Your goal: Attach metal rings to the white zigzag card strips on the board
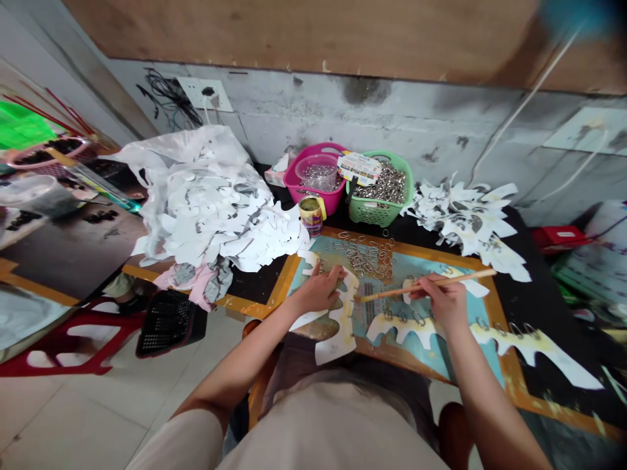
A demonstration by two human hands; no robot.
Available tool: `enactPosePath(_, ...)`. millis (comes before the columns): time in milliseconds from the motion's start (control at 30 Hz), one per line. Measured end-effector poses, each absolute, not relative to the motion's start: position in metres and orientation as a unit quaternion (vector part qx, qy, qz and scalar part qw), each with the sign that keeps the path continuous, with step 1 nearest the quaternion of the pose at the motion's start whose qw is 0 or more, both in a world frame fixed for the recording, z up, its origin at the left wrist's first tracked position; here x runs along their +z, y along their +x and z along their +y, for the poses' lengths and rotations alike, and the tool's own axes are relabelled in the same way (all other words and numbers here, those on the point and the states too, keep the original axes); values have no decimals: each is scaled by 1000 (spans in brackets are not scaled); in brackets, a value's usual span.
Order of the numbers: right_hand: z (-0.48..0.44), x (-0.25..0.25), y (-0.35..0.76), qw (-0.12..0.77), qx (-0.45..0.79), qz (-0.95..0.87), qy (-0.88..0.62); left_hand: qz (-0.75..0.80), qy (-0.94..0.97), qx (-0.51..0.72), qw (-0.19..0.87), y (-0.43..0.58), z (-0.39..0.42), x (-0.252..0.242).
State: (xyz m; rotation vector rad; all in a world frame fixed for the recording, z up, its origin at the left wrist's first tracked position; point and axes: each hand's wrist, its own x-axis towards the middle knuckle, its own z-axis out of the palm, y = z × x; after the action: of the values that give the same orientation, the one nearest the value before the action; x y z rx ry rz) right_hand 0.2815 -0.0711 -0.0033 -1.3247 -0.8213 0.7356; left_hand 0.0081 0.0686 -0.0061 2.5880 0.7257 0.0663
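Board (507,372): paper cutout (345,326) under left hand (316,290), stick (392,292) in right hand (438,303).

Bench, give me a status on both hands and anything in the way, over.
Left grip flat on white cutout. Right grip holding wooden stick, tip toward cutout. Loose metal rings on board just beyond hands.

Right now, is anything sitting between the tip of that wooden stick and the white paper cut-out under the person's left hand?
Nothing visible does. The wooden stick, held in the right hand, ends at the edge of the white paper cut-out beside the left hand. The metal rings lie farther up, off that line.
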Motion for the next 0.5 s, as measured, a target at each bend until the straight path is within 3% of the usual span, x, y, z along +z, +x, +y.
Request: enactPosePath(500, -72, -13, 280, 655, 372, -332, -568, 257, 937, 28, 236, 8, 70, -7)
